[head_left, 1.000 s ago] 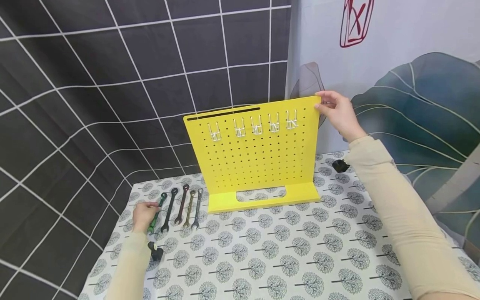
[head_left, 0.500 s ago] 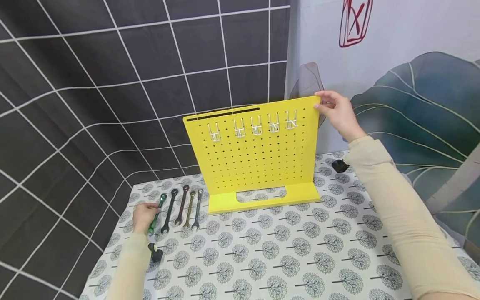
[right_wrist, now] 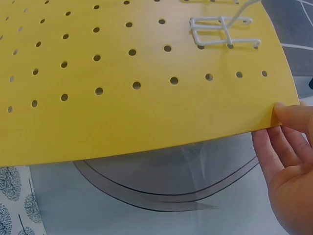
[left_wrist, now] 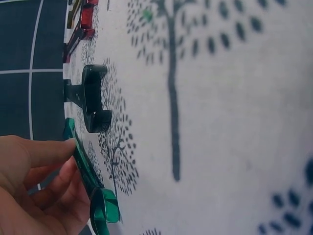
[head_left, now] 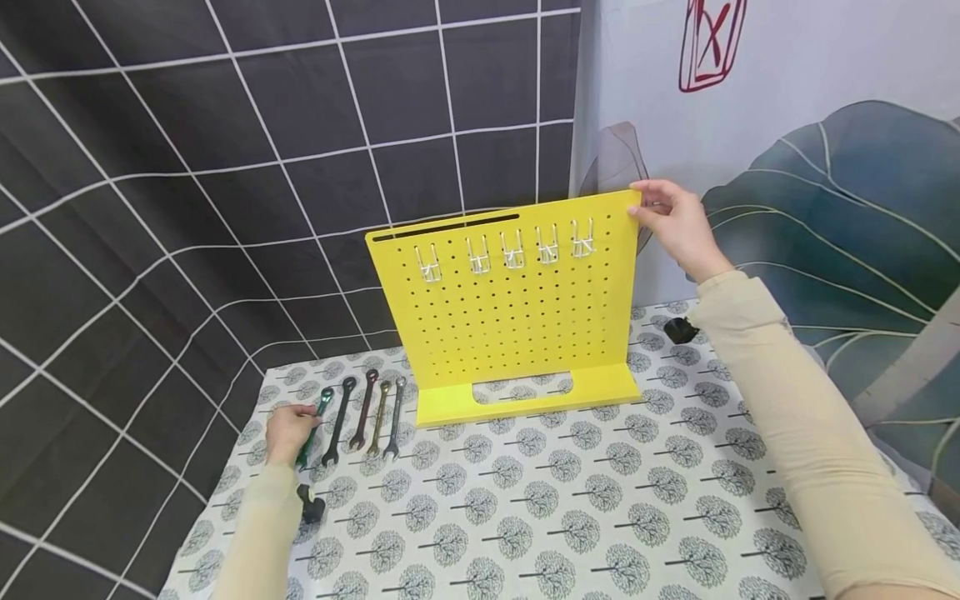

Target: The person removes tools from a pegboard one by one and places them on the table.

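Observation:
My left hand (head_left: 288,432) pinches the green wrench (left_wrist: 85,166) between thumb and fingers, at the left end of a row of wrenches on the cloth. Beside it lie a black wrench (head_left: 340,421), a dark red wrench (head_left: 364,410), a brass-coloured wrench (head_left: 379,417) and a silver wrench (head_left: 395,417). Upright behind them to the right stands a yellow pegboard (head_left: 517,317) on its flat foot. My right hand (head_left: 678,229) grips its upper right corner, thumb on the front face and fingers behind, as the right wrist view shows.
Several white wire hooks (head_left: 548,246) sit in a row near the pegboard's top. A tree-patterned cloth (head_left: 540,533) covers the table. Dark curtain with white grid lines (head_left: 300,208) hangs behind and left; a pale curtain with leaf shapes (head_left: 817,225) hangs at right.

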`<control>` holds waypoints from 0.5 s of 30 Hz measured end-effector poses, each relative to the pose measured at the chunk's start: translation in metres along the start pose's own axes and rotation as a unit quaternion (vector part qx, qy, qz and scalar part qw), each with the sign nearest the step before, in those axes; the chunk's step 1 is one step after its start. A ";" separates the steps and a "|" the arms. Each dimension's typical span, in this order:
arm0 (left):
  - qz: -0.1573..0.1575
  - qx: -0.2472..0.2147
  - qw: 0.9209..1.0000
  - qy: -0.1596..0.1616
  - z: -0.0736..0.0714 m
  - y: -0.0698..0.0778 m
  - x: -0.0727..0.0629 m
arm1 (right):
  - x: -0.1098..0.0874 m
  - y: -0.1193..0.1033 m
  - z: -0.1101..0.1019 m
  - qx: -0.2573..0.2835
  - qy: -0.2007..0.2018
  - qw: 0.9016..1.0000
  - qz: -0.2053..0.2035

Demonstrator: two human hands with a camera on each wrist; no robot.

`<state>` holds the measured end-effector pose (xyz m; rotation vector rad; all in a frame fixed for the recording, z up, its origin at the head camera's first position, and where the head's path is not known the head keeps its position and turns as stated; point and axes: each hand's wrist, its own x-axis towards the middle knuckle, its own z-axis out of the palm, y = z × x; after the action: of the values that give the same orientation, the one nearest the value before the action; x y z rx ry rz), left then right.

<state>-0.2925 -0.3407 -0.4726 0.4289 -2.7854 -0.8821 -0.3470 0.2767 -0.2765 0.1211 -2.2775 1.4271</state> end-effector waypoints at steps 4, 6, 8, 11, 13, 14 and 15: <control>-0.004 0.002 1.000 -0.002 0.001 0.001 0.001 | 0.000 -0.001 -0.001 -0.003 0.000 1.000 0.001; -0.008 0.003 1.000 -0.004 0.002 0.001 0.002 | 0.000 -0.001 -0.001 -0.002 0.000 1.000 0.001; -0.011 0.003 1.000 -0.007 0.003 0.001 0.002 | 0.000 -0.001 -0.001 -0.002 0.000 1.000 0.000; -0.011 0.002 1.000 -0.007 0.005 0.000 0.003 | 0.000 -0.002 -0.001 0.000 -0.001 1.000 0.000; -0.009 0.001 1.000 -0.004 0.005 -0.001 0.003 | 0.000 -0.002 -0.001 0.000 -0.001 1.000 -0.001; -0.008 0.001 1.000 -0.003 0.005 -0.001 0.003 | 0.000 -0.002 0.000 0.000 -0.001 1.000 0.000; -0.008 0.001 1.000 -0.002 0.005 -0.002 0.003 | 0.000 -0.002 0.000 0.000 -0.001 1.000 0.001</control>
<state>-0.2966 -0.3404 -0.4771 0.4496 -2.7899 -0.8847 -0.3463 0.2762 -0.2750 0.1210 -2.2804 1.4275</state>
